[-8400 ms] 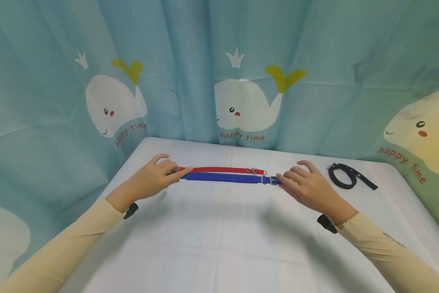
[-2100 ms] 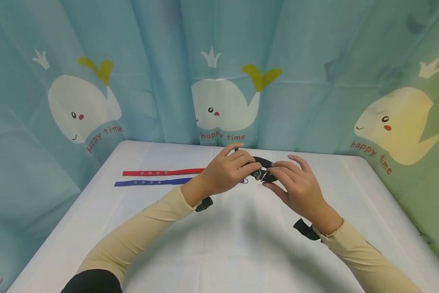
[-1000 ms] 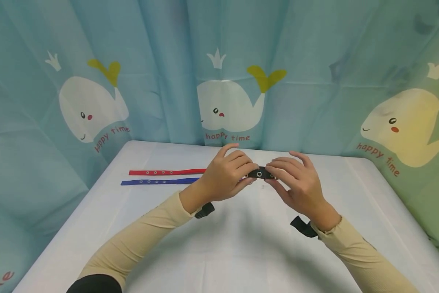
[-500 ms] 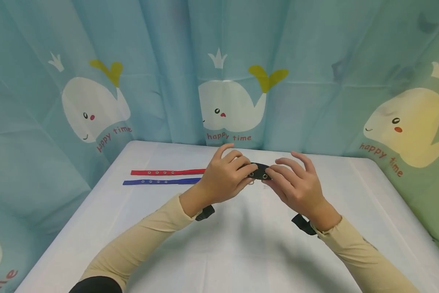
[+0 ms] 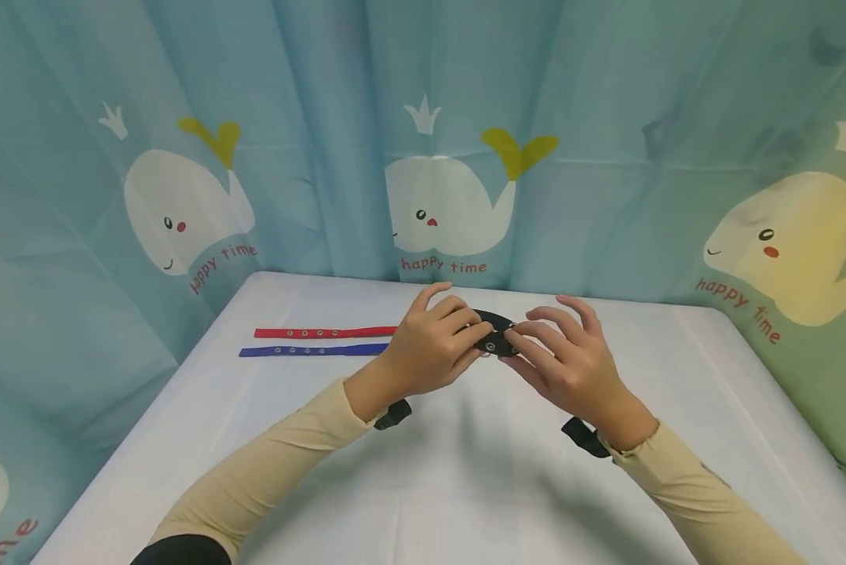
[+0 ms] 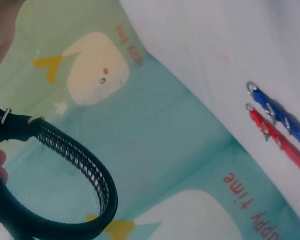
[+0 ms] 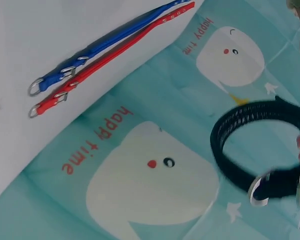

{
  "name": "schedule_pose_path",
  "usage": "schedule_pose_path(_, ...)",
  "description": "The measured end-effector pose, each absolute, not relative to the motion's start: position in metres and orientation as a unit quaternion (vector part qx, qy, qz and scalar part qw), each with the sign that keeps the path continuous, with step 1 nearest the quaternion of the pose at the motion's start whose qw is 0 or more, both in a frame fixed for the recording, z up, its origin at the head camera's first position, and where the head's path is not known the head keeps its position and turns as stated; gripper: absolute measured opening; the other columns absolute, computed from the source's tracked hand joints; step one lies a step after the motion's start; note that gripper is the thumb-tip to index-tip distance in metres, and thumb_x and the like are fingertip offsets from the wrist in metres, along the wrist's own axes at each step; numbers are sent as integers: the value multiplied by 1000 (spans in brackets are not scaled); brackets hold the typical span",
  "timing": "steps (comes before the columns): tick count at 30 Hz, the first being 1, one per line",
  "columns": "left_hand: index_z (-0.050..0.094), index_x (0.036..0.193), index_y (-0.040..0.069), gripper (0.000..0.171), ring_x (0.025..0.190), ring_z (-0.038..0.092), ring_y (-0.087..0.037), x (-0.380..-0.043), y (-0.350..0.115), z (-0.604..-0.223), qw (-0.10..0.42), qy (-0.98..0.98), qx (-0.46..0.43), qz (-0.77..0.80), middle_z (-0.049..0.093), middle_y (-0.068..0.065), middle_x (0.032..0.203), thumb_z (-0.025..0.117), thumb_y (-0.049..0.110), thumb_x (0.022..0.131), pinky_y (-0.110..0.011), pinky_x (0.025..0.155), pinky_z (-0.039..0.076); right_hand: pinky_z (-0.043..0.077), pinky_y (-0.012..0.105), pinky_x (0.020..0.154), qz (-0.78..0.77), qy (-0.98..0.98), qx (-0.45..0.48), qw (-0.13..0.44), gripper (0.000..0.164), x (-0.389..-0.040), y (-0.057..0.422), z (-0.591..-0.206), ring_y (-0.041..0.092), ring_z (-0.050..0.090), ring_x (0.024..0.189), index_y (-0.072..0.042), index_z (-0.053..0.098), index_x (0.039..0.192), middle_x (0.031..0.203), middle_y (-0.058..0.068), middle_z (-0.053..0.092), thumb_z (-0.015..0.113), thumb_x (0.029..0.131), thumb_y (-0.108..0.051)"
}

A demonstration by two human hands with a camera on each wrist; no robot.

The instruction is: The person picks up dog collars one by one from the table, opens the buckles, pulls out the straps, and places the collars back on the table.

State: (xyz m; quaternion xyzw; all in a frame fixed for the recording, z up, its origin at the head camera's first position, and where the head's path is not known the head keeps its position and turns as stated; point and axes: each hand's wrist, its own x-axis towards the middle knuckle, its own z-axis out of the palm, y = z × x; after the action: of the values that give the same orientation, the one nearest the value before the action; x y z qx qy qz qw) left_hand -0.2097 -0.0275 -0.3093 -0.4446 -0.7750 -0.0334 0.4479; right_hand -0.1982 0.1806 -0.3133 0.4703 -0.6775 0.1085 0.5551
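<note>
A black pet collar (image 5: pixel 492 318), bent into a loop, is held up over the table between both hands. My left hand (image 5: pixel 432 343) pinches its left part, while the fingers of my right hand (image 5: pixel 574 359) pinch the strap end where a metal eyelet shows. In the left wrist view the looped collar (image 6: pixel 108 192) hangs round and open, its buckle near the fingertips. A metal D-ring (image 7: pixel 258 192) and part of the buckle show in the right wrist view. Fingers hide much of the buckle in the head view.
A red collar (image 5: pixel 324 333) and a blue collar (image 5: pixel 315 351) lie straight, side by side, on the white table (image 5: pixel 437 463); the left hand covers their right ends in the head view. A whale-print curtain (image 5: pixel 324 180) hangs behind the table.
Earlier both hands held the blue collar beside the red one, with the black collar coiled at the right. Since half a second ago, the black loop has tilted, showing its opening.
</note>
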Motion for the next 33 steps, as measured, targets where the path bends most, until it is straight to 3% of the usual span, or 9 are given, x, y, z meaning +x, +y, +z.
schedule_pose_path(19,73,92,18,18,85,61,-14,-211,-30,-312,472,-765,-439,-14,70,4,83,73,30,78,-45,100,42,44,54,81,90,-671,476,561,30,-197,177,-311,28,62,74,-1,71,78,67,8,66,58,93,-24)
schedule_pose_path(26,74,94,16,17,86,61,-15,-211,-31,-312,474,-764,-438,-3,71,3,84,69,28,81,-45,101,42,43,55,83,84,-683,478,546,28,-198,173,-312,29,62,78,-1,72,87,73,8,67,60,91,-26)
schedule_pose_path(33,74,92,16,20,84,61,-15,-212,-37,-315,473,-770,-429,-3,71,3,83,74,29,77,-42,97,46,45,52,79,86,-670,482,558,29,-198,177,-312,28,61,72,-1,70,79,70,8,65,58,93,-24)
